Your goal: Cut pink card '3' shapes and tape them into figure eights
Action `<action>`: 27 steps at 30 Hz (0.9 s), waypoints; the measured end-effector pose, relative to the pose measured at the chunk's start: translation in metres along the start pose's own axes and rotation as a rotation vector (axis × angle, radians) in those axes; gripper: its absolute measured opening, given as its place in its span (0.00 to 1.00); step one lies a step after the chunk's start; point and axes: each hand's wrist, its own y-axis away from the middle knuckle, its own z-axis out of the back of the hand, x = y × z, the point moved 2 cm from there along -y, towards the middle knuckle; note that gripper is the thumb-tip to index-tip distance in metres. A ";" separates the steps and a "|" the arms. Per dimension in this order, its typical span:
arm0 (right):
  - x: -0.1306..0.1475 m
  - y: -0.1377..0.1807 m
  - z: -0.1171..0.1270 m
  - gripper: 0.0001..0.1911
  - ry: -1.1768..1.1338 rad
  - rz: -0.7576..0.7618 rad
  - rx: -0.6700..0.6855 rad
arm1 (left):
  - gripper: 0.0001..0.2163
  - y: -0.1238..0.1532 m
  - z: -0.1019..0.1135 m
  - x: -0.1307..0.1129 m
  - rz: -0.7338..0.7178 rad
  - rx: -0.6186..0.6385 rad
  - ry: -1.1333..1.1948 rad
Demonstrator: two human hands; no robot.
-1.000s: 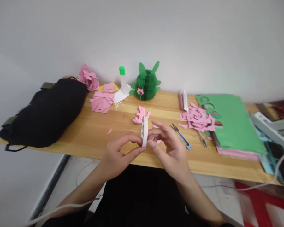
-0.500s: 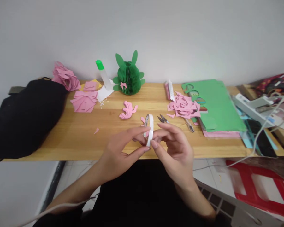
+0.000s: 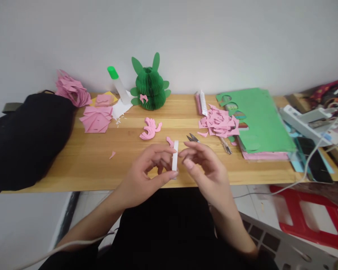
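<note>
My left hand grips a white roll of tape edge-on between thumb and fingers, over the front edge of the wooden table. My right hand is right beside it, its fingertips curled toward the roll's right face and pinching at it. A small pink paper scrap lies just behind the roll. Small snips rest on the table behind my right hand.
A pink cut-out lies mid-table. At the back stand a green honeycomb paper figure and a green-capped glue bottle. Pink paper pieces, pink scraps and green sheets flank them. A black bag is left, cables and devices right.
The view shifted slightly down and left across the frames. The tape roll has turned fully edge-on and sits lower between my hands; my right fingers have closed in on it.
</note>
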 end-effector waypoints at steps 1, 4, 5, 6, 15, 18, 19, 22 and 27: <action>-0.009 -0.003 0.008 0.12 0.135 -0.024 -0.012 | 0.16 -0.001 0.001 0.002 0.044 0.006 0.056; -0.040 -0.012 0.033 0.14 0.667 -0.130 -0.094 | 0.16 -0.005 0.002 0.005 0.153 0.036 0.221; -0.050 -0.014 0.039 0.16 0.809 -0.201 -0.065 | 0.16 -0.006 0.002 0.006 0.185 0.044 0.276; -0.058 -0.016 0.043 0.18 0.920 -0.269 -0.001 | 0.17 -0.007 0.002 0.007 0.215 0.050 0.329; -0.069 -0.026 0.030 0.15 1.103 -0.431 0.195 | 0.18 -0.008 -0.003 0.004 0.340 0.084 0.545; -0.067 -0.028 0.037 0.12 1.051 -0.421 0.180 | 0.18 -0.006 -0.002 0.000 0.331 0.088 0.533; -0.064 -0.028 0.042 0.11 1.023 -0.404 0.183 | 0.18 -0.006 -0.001 -0.002 0.326 0.090 0.530; -0.044 -0.020 0.058 0.08 0.851 -0.291 0.190 | 0.18 -0.006 0.000 -0.004 0.327 0.098 0.523; 0.011 -0.007 0.067 0.15 0.429 0.119 0.098 | 0.17 -0.006 -0.002 -0.008 0.317 0.128 0.512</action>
